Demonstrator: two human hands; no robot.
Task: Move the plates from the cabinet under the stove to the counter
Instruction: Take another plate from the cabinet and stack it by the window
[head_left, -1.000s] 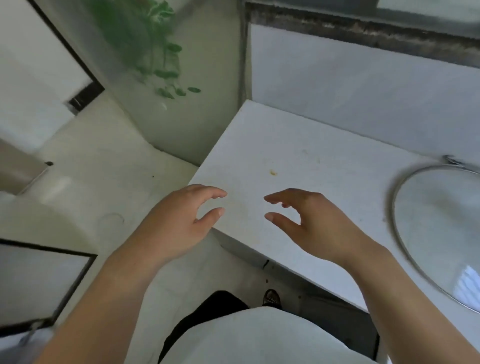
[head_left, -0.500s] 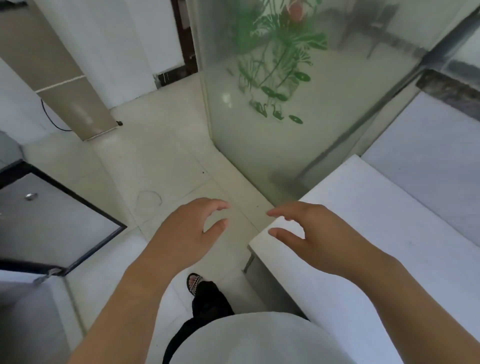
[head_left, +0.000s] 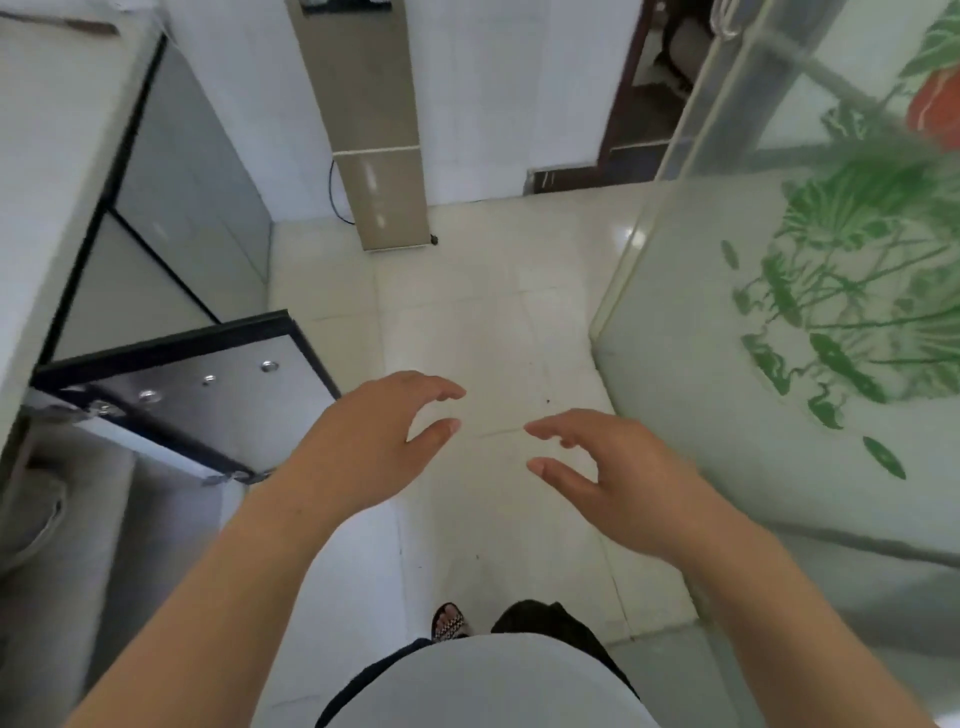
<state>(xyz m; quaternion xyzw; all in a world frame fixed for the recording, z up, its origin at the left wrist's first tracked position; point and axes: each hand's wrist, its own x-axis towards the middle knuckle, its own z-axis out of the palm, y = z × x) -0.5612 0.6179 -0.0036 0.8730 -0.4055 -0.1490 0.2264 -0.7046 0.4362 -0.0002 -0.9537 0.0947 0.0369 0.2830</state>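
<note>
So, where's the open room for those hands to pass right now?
The tiled floor lies bare between the open cabinet door and the frosted glass panel, back to the tall beige unit. The left hand and right hand hover empty over it. Tightest beside the door's corner.

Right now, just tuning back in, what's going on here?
A person stands on the tiled floor with both hands out in front. The left hand and the right hand hold nothing, fingers loosely curled. To the left a cabinet door stands open; the inside is too blurred to tell what it holds. A frosted glass panel printed with green leaves is to the right.
</note>
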